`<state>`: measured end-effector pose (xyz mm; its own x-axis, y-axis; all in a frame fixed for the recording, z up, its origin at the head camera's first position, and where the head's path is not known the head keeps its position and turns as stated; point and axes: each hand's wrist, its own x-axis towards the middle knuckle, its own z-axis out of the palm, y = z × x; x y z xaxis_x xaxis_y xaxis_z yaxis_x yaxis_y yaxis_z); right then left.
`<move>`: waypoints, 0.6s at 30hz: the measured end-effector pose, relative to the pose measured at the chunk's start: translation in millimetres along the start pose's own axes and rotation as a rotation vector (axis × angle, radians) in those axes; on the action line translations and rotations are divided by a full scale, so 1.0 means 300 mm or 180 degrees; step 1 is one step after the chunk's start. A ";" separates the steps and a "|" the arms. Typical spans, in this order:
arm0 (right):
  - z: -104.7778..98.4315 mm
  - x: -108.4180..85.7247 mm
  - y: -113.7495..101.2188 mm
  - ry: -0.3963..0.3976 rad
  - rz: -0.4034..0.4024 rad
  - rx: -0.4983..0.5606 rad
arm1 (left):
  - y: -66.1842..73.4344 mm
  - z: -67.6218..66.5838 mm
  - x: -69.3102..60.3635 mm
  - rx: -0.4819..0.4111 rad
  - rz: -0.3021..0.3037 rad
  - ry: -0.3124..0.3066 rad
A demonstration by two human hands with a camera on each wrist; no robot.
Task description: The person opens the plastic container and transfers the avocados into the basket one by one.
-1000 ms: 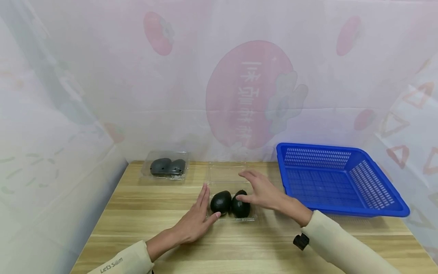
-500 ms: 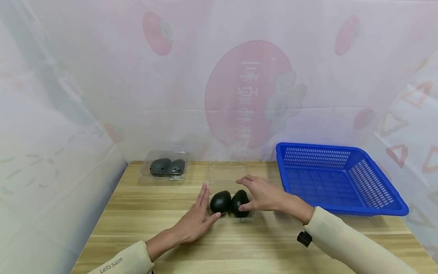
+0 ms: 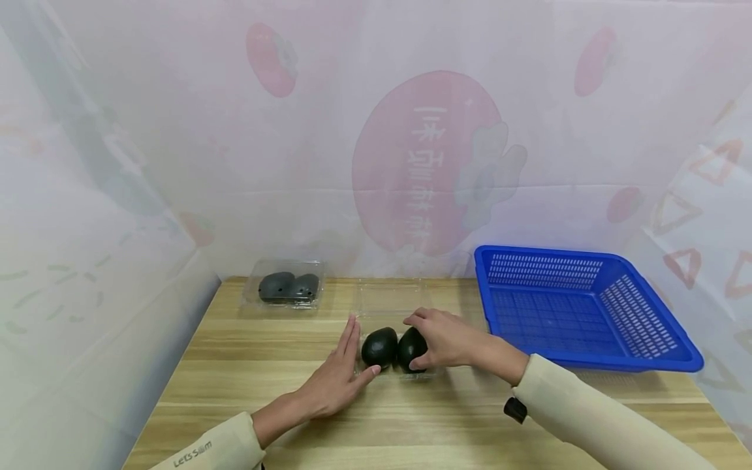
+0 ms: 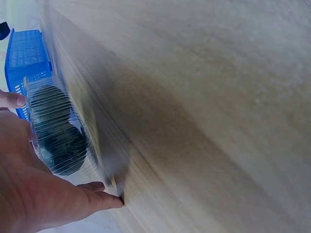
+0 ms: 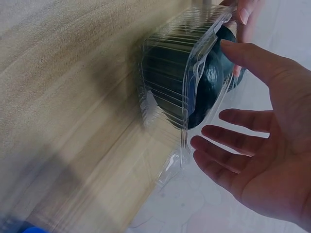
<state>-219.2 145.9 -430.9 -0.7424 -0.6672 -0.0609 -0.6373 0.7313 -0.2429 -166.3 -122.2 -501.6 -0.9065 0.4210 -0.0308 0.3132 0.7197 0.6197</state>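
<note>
Two dark green avocados, the left one (image 3: 379,347) and the right one (image 3: 409,350), lie side by side in a clear plastic box (image 3: 435,373) with its lid (image 3: 390,297) folded back. My left hand (image 3: 331,385) rests flat by the box's left side, fingers straight, thumb by its front left corner. Over the right avocado is my right hand (image 3: 452,339). The right wrist view shows this hand (image 5: 277,145) with thumb and fingers apart around the near end of the avocado (image 5: 212,85), not closed on it. The left wrist view shows both avocados through the ribbed box wall.
At the back left of the wooden table (image 3: 282,365) stands a closed clear box (image 3: 314,267) with two dark avocados inside. A blue perforated basket (image 3: 546,320) stands at the right. Behind the table hangs a pale printed cloth (image 3: 329,130).
My right hand has come down and nearer over the right avocado, its fingers shifting from the lid side toward the fruit. The left hand and box have stayed in place.
</note>
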 end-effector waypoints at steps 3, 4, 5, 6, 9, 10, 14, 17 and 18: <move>-0.001 0.005 -0.006 -0.0021 -0.0027 -0.0071 | 0.002 -0.001 -0.001 0.0004 -0.0001 -0.0006; -0.002 0.008 -0.008 -0.0032 -0.0035 -0.0093 | 0.003 -0.002 -0.001 -0.0003 0.0002 -0.0003; -0.001 0.010 -0.009 -0.0048 -0.0040 -0.0113 | 0.003 -0.003 -0.001 -0.0007 0.0002 -0.0001; 0.001 0.013 -0.010 -0.0064 -0.0040 -0.0142 | 0.002 -0.003 -0.001 -0.0013 0.0002 0.0001; 0.009 0.019 -0.014 -0.0111 -0.0038 -0.0203 | 0.000 -0.001 -0.002 -0.0026 0.0003 0.0004; 0.013 0.022 -0.014 -0.0123 -0.0030 -0.0217 | -0.001 0.000 -0.002 -0.0025 0.0005 0.0004; 0.019 0.029 -0.017 -0.0159 -0.0018 -0.0276 | -0.004 0.002 0.000 -0.0009 0.0004 -0.0001; 0.022 0.036 -0.020 -0.0187 -0.0004 -0.0324 | -0.002 -0.001 0.002 -0.0010 -0.0005 -0.0016; 0.022 0.038 -0.021 -0.0192 -0.0001 -0.0335 | -0.001 -0.002 0.003 -0.0013 -0.0010 -0.0023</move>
<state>-222.3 132.7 -436.3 -0.7304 -0.6724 -0.1197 -0.6581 0.7398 -0.1402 -167.3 -122.4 -501.3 -0.9054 0.4229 -0.0384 0.3092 0.7187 0.6228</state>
